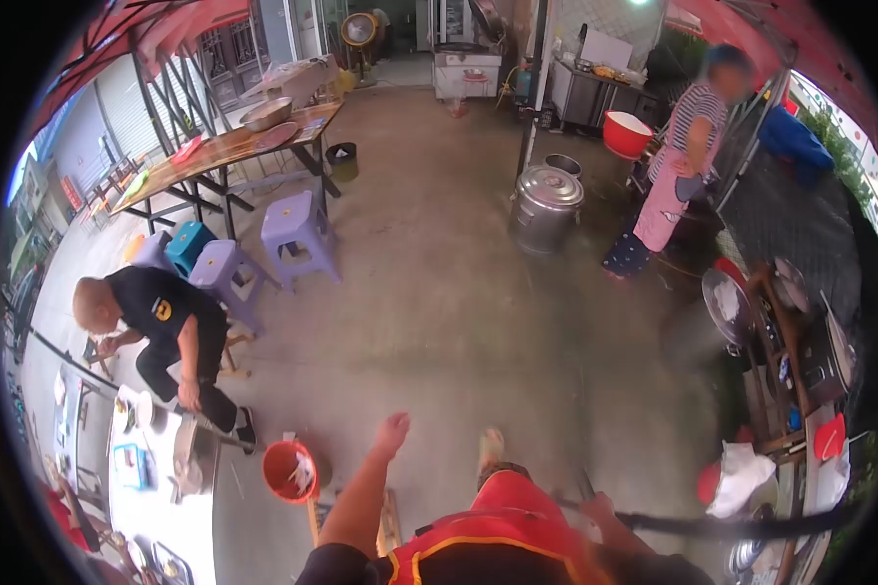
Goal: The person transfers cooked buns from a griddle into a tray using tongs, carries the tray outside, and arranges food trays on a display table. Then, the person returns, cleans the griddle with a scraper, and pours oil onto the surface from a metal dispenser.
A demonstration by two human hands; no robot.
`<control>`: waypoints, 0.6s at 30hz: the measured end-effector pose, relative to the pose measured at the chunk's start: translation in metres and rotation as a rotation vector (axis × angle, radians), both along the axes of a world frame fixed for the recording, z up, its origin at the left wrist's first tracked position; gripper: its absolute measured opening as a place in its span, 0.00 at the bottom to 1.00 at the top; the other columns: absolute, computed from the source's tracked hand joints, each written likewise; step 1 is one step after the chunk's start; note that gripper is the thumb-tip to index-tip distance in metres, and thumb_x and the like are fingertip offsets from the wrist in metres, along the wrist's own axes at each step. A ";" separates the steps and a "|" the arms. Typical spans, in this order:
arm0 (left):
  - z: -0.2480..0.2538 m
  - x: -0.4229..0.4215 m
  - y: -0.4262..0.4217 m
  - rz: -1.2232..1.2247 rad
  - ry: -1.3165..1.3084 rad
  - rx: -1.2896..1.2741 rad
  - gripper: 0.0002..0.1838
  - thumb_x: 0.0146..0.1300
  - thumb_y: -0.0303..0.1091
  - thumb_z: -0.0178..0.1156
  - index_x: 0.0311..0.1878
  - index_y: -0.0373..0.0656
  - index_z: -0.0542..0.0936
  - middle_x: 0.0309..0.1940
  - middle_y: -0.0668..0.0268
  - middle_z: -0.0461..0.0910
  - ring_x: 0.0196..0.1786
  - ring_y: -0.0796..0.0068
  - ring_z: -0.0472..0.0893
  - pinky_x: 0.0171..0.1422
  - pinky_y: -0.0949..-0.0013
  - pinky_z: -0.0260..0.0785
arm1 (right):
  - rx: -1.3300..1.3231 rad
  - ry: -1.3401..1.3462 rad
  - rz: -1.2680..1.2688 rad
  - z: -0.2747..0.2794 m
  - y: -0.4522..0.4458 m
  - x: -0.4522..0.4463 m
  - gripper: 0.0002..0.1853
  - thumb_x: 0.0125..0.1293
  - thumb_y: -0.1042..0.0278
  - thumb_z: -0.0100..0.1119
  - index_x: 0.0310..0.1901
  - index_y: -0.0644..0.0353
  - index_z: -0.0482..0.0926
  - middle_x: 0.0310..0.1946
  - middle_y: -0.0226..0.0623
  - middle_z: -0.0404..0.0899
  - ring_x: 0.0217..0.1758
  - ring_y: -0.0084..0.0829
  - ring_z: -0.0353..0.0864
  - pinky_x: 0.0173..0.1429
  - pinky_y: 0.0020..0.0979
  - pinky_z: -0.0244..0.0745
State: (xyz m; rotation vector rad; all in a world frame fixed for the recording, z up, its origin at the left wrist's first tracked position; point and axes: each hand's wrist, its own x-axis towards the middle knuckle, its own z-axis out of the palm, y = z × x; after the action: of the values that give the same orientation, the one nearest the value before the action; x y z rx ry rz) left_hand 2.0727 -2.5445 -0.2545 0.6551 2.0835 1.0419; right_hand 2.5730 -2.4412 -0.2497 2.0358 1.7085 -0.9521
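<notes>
My left hand (393,435) hangs in front of me over the floor, fingers loosely extended, with nothing visible in it. An orange-red bucket (279,466) with pale contents stands to its left, apart from it. Low at my right side, my right hand (603,515) is blurred and looks closed. A thin dark rod (584,484) sticks out beside its fingers, and a long dark bar (722,526) runs past it to the right. What the hand grips is unclear. I wear a red apron (502,522) with yellow edging.
A seated person (171,317) bends beside a white table (156,492) at left. Purple stools (298,229) stand behind. Ahead right are a lidded steel pot (546,207) and a standing person (688,146) near a red basin (627,135). Pans and a cluttered rack (785,361) line the right.
</notes>
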 end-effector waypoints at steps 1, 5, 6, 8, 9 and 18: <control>0.026 -0.014 0.049 -0.096 0.075 0.085 0.16 0.62 0.39 0.49 0.46 0.39 0.75 0.41 0.57 0.77 0.46 0.65 0.76 0.50 0.64 0.67 | 0.042 -0.032 0.018 -0.020 0.026 -0.007 0.23 0.45 0.58 0.58 0.41 0.66 0.74 0.34 0.50 0.77 0.41 0.44 0.77 0.45 0.40 0.72; 0.033 -0.086 0.173 -0.256 0.254 0.073 0.21 0.60 0.44 0.48 0.51 0.40 0.73 0.48 0.54 0.74 0.53 0.60 0.72 0.55 0.62 0.64 | 0.096 -0.170 0.460 -0.159 0.160 -0.024 0.22 0.45 0.57 0.57 0.38 0.67 0.76 0.36 0.51 0.77 0.43 0.44 0.77 0.48 0.39 0.72; 0.001 -0.101 0.174 -0.229 0.257 0.014 0.21 0.60 0.43 0.47 0.51 0.41 0.73 0.48 0.53 0.74 0.54 0.59 0.71 0.57 0.61 0.62 | 0.082 -0.193 0.543 -0.209 0.200 -0.030 0.21 0.47 0.57 0.56 0.39 0.66 0.76 0.36 0.50 0.77 0.43 0.44 0.77 0.46 0.39 0.72; -0.123 -0.153 0.141 -0.324 0.266 -0.107 0.19 0.59 0.41 0.47 0.48 0.41 0.75 0.49 0.51 0.72 0.55 0.54 0.69 0.58 0.60 0.61 | -0.063 -0.152 0.554 -0.166 0.269 -0.101 0.20 0.49 0.57 0.55 0.39 0.66 0.76 0.37 0.51 0.77 0.42 0.45 0.77 0.45 0.41 0.72; -0.158 -0.169 0.127 -0.404 0.304 -0.414 0.15 0.58 0.37 0.47 0.43 0.41 0.77 0.45 0.50 0.74 0.51 0.54 0.72 0.54 0.58 0.64 | -0.099 -0.092 0.391 -0.097 0.315 -0.167 0.20 0.50 0.57 0.55 0.39 0.65 0.76 0.37 0.51 0.77 0.42 0.46 0.77 0.44 0.41 0.72; -0.113 -0.319 0.225 -0.361 -0.110 -0.973 0.10 0.52 0.37 0.51 0.33 0.45 0.78 0.34 0.57 0.77 0.40 0.61 0.77 0.42 0.60 0.69 | 0.421 0.312 0.240 0.039 0.624 -0.517 0.24 0.54 0.49 0.54 0.39 0.66 0.71 0.32 0.53 0.75 0.36 0.49 0.76 0.39 0.44 0.70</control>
State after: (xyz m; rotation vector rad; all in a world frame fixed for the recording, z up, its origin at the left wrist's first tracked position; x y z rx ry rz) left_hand 1.7533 -2.3193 -0.3674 0.4129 1.9609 -0.1731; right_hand 2.0558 -1.8170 -0.2111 1.9246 2.4332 -0.9267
